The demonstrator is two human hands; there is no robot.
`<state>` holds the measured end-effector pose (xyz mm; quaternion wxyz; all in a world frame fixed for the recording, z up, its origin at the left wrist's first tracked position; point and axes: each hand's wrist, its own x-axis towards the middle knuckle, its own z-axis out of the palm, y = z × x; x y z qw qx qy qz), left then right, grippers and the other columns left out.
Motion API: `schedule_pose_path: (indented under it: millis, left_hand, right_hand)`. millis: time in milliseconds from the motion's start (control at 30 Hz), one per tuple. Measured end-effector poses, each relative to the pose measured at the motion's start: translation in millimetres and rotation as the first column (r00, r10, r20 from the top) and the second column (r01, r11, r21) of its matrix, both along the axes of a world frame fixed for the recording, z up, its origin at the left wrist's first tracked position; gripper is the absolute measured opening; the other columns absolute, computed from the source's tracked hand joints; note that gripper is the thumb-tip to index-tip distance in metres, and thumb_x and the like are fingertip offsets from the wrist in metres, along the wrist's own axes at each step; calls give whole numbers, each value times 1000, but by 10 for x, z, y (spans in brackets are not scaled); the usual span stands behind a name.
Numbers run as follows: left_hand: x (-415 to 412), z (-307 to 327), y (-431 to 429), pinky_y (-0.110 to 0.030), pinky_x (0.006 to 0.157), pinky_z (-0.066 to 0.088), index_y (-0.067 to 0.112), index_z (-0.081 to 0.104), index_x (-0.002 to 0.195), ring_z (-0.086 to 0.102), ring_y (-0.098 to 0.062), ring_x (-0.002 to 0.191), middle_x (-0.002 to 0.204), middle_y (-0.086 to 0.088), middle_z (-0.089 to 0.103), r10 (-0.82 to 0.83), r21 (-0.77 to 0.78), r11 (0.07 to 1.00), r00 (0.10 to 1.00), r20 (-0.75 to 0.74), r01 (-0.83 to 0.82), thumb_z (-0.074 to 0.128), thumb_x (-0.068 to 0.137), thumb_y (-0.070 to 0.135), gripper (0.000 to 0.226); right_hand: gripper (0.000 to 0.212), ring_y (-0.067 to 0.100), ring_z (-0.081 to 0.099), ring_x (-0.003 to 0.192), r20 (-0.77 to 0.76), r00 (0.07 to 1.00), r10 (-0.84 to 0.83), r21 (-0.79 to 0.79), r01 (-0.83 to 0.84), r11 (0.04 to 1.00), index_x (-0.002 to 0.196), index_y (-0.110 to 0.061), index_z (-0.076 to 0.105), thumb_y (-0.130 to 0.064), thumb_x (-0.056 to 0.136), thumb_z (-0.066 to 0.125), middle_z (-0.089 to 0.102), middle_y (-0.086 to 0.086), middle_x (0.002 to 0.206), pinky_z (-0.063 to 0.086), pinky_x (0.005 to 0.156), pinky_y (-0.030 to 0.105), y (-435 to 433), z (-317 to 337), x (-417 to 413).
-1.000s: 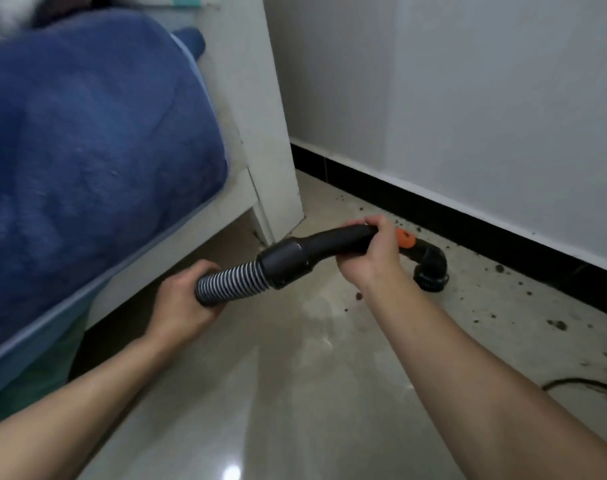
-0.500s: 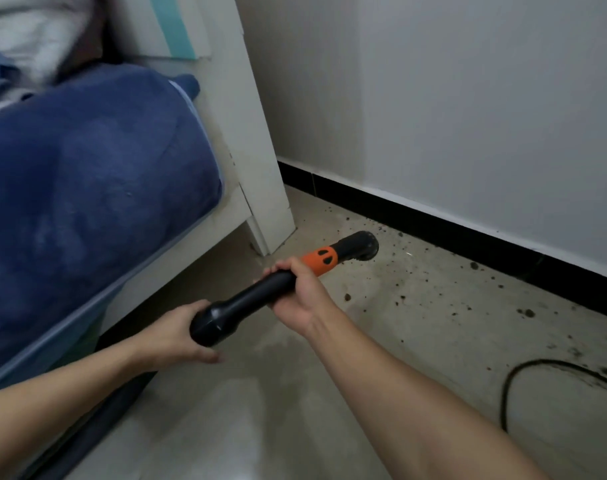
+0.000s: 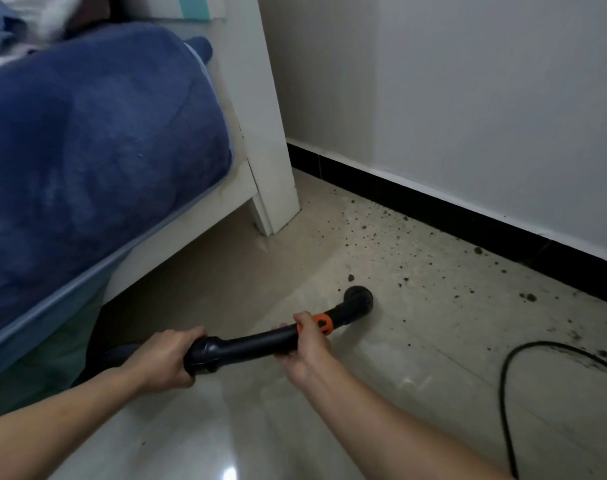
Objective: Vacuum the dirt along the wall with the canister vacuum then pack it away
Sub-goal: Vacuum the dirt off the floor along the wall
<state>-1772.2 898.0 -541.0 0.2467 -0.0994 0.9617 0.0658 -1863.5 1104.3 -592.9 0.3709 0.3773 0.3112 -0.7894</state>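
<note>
Two hands were on the black wand (image 3: 246,344) as we looked down. Our left hand (image 3: 163,358) was wrapped tight round its thick rear cuff, and our right hand (image 3: 305,351) curled round the tube just behind the orange collar (image 3: 322,323). The floor (image 3: 416,393) was pale, glossy tile with a bright glare near our feet. Dark crumbs of dirt (image 3: 371,233) lay scattered along the black skirting (image 3: 433,209) below a plain white wall (image 3: 485,116). The wand ran nearly level over the tiles. Its round brush nozzle (image 3: 359,297) sat low beside the nearest crumbs; whether it touched the floor, we could not tell. Dark marks on the collar were too small for us to read. On our left, a white-painted bed frame (image 3: 260,133) carried a fuzzy blue blanket (image 3: 87,150). A smooth black cord (image 3: 506,375) looped across the tiles on our right.
</note>
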Motion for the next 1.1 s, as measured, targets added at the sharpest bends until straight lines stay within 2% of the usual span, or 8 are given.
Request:
schedule_pose_path:
  millis: [167, 333, 533, 633, 700, 800, 933, 1100]
  left_hand:
    - [-152, -41, -30, -30, 63, 52, 36, 49, 91, 59, -4, 74, 83, 12, 61, 46, 37, 998, 999, -26, -45, 74, 60, 29, 40]
    - [-286, -80, -81, -23, 57, 44, 35, 47, 87, 58, -7, 72, 83, 10, 59, 74, 88, 994, 996, -59, -68, 76, 61, 26, 40]
    - [-557, -94, -59, -34, 69, 56, 30, 50, 97, 60, -12, 76, 88, 6, 59, 131, 113, 987, 979, -159, -114, 79, 64, 28, 45]
    - [-776, -121, -54, -37, 74, 57, 29, 51, 101, 61, -16, 81, 93, 3, 60, 179, 138, 978, 967, -181, -155, 81, 63, 30, 48]
    - [-895, -157, -50, -36, 76, 57, 28, 52, 105, 61, -17, 84, 97, 2, 60, 219, 168, 967, 960, -176, -190, 82, 64, 30, 51]
    - [-998, -243, -21, -32, 74, 56, 26, 52, 109, 61, -18, 87, 100, 2, 60, 269, 205, 950, 949, -165, -234, 82, 65, 30, 53]
    - [-1026, -326, -29, -35, 77, 56, 25, 54, 110, 62, -20, 88, 99, 2, 61, 324, 247, 929, 929, -177, -277, 82, 65, 31, 53]
    - [-731, -383, -123, -34, 80, 56, 29, 50, 110, 60, -15, 89, 101, 4, 59, 335, 214, 927, 936, -106, -307, 82, 65, 32, 55]
  right_hand:
    - [11, 28, 62, 77, -72, 997, -11, 57, 15, 998, 93, -5, 51, -7, 89, 62, 61, 16, 85, 57, 78, 46, -117, 6, -277]
    - [16, 26, 62, 73, -152, 986, 70, 85, -58, 995, 99, -6, 50, -10, 90, 62, 60, 15, 85, 57, 71, 43, -252, -32, -571]
    - [26, 23, 61, 71, -231, 962, 143, 167, -105, 980, 113, -8, 51, -13, 90, 63, 59, 12, 84, 56, 60, 38, -484, -33, -1072]
    - [24, 21, 60, 72, -259, 943, 207, 217, -152, 964, 111, -7, 52, -15, 91, 62, 58, 11, 85, 55, 61, 38, -545, -13, -1358]
    - [19, 20, 60, 71, -268, 926, 264, 244, -200, 949, 107, -6, 52, -15, 92, 61, 58, 10, 83, 55, 63, 36, -586, 17, -1544]
    - [24, 19, 61, 66, -266, 895, 357, 303, -274, 913, 111, -6, 54, -16, 91, 62, 60, 10, 82, 53, 55, 34, -692, 32, -1744]
    - [27, 20, 61, 64, -291, 863, 413, 352, -305, 885, 115, -9, 53, -16, 91, 62, 60, 10, 83, 53, 49, 30, -834, 2, -1876]
    - [19, 22, 59, 57, -281, 841, 462, 326, -370, 870, 106, -9, 51, -14, 90, 61, 57, 10, 73, 53, 54, 34, -1009, -114, -1660]
